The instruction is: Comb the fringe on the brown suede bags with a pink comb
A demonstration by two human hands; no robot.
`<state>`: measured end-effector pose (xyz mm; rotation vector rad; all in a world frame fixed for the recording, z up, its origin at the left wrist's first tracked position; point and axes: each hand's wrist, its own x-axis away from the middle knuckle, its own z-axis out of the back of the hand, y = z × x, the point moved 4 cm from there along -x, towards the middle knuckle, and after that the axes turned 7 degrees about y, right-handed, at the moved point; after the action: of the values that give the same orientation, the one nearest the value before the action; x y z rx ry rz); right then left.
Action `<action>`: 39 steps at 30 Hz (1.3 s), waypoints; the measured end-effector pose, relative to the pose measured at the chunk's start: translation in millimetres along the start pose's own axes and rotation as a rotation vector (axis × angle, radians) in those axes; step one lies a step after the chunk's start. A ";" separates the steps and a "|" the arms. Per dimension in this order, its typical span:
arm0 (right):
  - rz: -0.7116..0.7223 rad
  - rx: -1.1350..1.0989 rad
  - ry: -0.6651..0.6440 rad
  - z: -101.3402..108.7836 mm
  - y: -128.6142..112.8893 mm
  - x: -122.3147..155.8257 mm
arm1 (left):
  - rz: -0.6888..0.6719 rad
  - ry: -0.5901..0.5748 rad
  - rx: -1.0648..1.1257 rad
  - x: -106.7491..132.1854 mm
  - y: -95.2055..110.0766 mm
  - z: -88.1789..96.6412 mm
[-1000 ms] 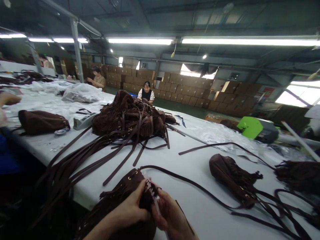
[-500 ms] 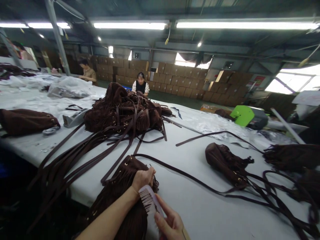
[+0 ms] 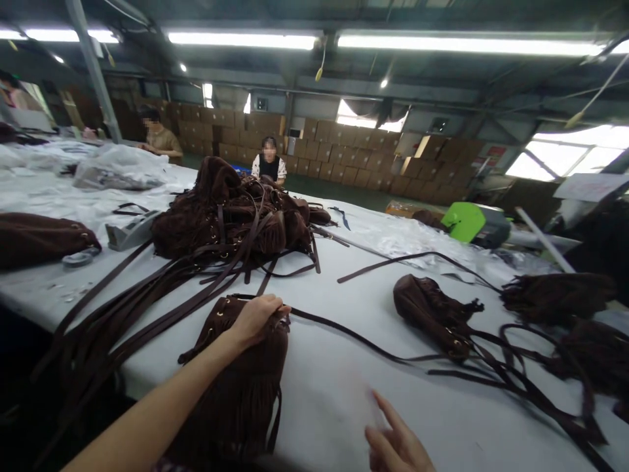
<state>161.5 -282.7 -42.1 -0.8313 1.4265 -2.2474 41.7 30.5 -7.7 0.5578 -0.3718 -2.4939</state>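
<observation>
1. Left hand (image 3: 260,320): fingers curled tightly over the top edge of a fringed brown bag (image 3: 250,380). Right hand (image 3: 398,442): apart from the bag, low over the table (image 3: 324,406), index finger extended, thumb bent; a pale smear (image 3: 377,414) showed between them, too blurred for me to name or to tell whether it was gripped.
2. Bag lay at the table's near edge, gold eyelets (image 3: 227,300) along its top, left forearm crossing it.
3. Dark strap (image 3: 354,337) ran rightward from beside the left hand.
4. Beyond the bag I noted a heap of brown bags (image 3: 216,216), straps trailing over the edge; grey dispenser (image 3: 130,231) just left.
5. Right side: another brown bag (image 3: 422,314); farther off, a green-and-grey machine (image 3: 462,221).
6. Behind the heap sat a person (image 3: 268,167), stacked cartons (image 3: 339,151) farther back.
</observation>
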 end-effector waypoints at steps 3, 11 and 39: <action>0.158 0.123 -0.078 -36.9 -46.1 -29.5 | -0.095 -0.013 -0.083 -7.8 5.1 31.8; 0.648 0.513 -0.215 -154.4 -145.9 -76.7 | -0.139 -0.042 0.150 -14.5 16.9 60.3; 0.202 -0.213 -0.723 -171.2 -100.1 -5.6 | 0.255 0.042 0.841 76.3 -11.5 -18.4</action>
<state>57.5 -117.2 -8.3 -1.3220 1.3110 -1.4270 -13.1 -6.3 -51.7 0.8089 -1.4012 -1.9958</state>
